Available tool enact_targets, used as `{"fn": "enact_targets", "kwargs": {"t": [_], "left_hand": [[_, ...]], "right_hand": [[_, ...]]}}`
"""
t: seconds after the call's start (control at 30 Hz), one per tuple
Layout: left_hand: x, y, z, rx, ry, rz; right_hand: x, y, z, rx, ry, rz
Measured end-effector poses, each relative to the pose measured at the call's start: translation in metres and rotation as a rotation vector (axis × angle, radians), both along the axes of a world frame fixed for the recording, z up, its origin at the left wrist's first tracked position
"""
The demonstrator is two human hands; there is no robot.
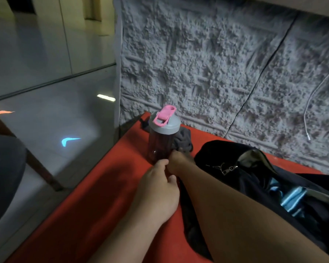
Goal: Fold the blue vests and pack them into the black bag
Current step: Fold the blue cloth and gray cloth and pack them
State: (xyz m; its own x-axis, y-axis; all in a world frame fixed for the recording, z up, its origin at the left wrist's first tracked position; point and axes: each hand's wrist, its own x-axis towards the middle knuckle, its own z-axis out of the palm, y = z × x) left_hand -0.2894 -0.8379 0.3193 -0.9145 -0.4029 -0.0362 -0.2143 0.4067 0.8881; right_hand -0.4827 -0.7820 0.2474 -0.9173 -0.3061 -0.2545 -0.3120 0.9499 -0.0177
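Note:
The black bag [226, 156] lies open on the right side of the red table [106, 186]. Folded light-blue vests [292, 196] show inside its opening. A narrow black end of the bag runs left under my right forearm to where both hands meet, at the foot of the bottle. My left hand [160, 188] has its fingers curled and pinches that black end. Just beyond it, my right hand [179, 158] bends down over the same spot; its fingertips are hidden.
A dark clear bottle [160, 143] with a grey and pink lid stands upright, touching distance from both hands. A crumpled dark grey cloth [182, 141] lies behind it. A textured grey wall closes the far side, with a white cable [310, 103] hanging. The table's left edge drops to tiled floor.

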Motion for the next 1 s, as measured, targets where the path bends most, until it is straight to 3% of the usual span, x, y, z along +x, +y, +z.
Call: {"fn": "enact_targets", "kwargs": {"t": [0.13, 0.33, 0.47, 0.73, 0.83, 1.0], "left_hand": [[0.000, -0.001, 0.001, -0.015, -0.013, -0.022], [0.008, 0.002, 0.008, -0.094, -0.076, -0.071], [0.029, 0.009, 0.007, -0.220, -0.098, -0.206], [0.081, 0.053, -0.026, -0.510, -0.094, -0.524], [0.107, 0.065, -0.027, -0.658, -0.133, -0.490], [0.141, 0.084, -0.024, -0.634, 0.006, -0.362]], "right_hand": [[0.016, -0.003, 0.012, -0.068, -0.010, -0.019], [0.091, 0.021, 0.052, -0.474, 0.154, -0.080], [0.160, 0.065, 0.061, -0.663, 0.122, -0.081], [0.271, 0.152, 0.069, -0.705, 0.085, -0.091], [0.305, 0.179, 0.066, -0.760, 0.063, -0.113], [0.354, 0.216, 0.071, -0.947, 0.007, -0.203]]}}
